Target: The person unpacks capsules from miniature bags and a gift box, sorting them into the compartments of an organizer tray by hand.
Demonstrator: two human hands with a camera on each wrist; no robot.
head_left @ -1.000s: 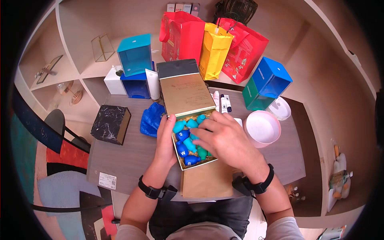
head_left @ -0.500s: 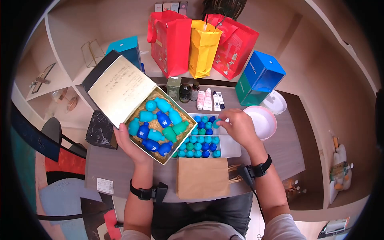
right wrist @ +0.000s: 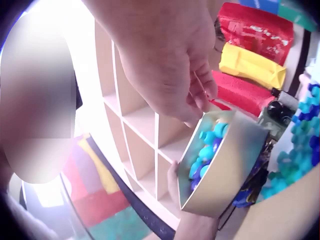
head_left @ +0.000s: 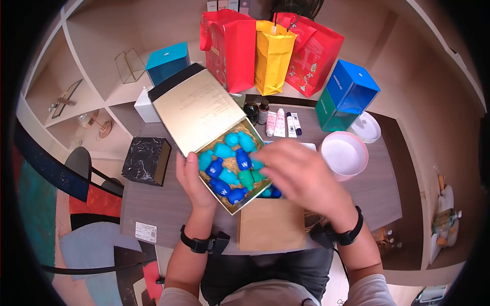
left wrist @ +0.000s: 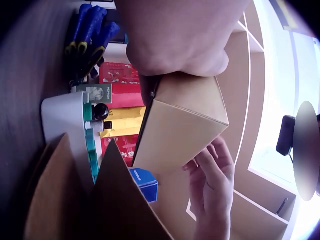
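My left hand (head_left: 196, 178) grips the left side of a gold hinged box (head_left: 204, 109), which is tilted with its lid raised. Straw filling and several small blue, turquoise and green bottles (head_left: 224, 150) lie inside, some marked W. Over the box's right side hovers my right hand (head_left: 306, 176), fingers loosely bent near the bottles, with nothing visible between them. In the right wrist view those fingertips (right wrist: 192, 120) are by the box's rim. Beneath the right hand, a white tray (left wrist: 60, 112) of similar bottles is mostly hidden in the head view.
A brown paper bag (head_left: 273, 224) lies at the table's front. To the right stands a round pink box (head_left: 344, 155), to the left a black marbled box (head_left: 147, 160). Tubes (head_left: 279, 122), red gift bags (head_left: 229, 51), a yellow bag (head_left: 273, 58) and blue-green cases (head_left: 352, 86) stand behind.
The box first swung left, uncovering the tray where my right hand held a turquoise bottle. Now the box is back nearer the middle, and my right hand has moved from the tray to the box.
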